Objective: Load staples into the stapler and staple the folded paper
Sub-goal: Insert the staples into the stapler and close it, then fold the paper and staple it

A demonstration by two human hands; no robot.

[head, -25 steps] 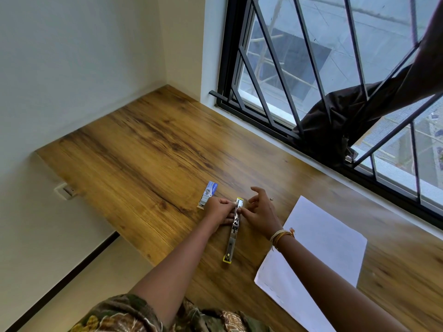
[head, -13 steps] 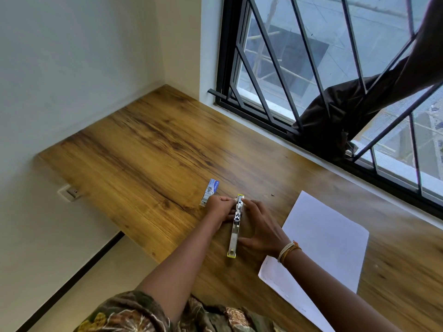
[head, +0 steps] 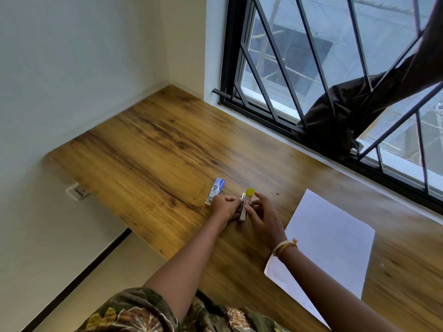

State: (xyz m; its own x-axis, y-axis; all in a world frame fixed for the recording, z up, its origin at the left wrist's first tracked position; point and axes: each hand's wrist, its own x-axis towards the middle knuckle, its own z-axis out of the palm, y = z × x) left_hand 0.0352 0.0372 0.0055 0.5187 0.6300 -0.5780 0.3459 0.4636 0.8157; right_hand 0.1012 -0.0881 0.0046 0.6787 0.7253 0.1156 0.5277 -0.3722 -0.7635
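A small metal stapler (head: 245, 207) with a yellow end lies folded shut on the wooden desk (head: 148, 149). My left hand (head: 224, 207) grips its left side. My right hand (head: 262, 218) presses on it from the right, fingers over the top. A blue and white staple box (head: 215, 190) lies just left of my left hand, slid partly open. A white sheet of paper (head: 328, 245) lies flat to the right of my right wrist.
A tiny loose bit (head: 278, 193) lies on the desk past my right hand. A barred window (head: 335, 75) with dark cloth (head: 342, 121) hung on it runs along the far edge. A wall socket (head: 79, 191) sits below the desk's left end.
The stapler lay opened out long and flat; its arm has now swung over and closed, so the yellow end points away from me. My right hand shifted onto it.
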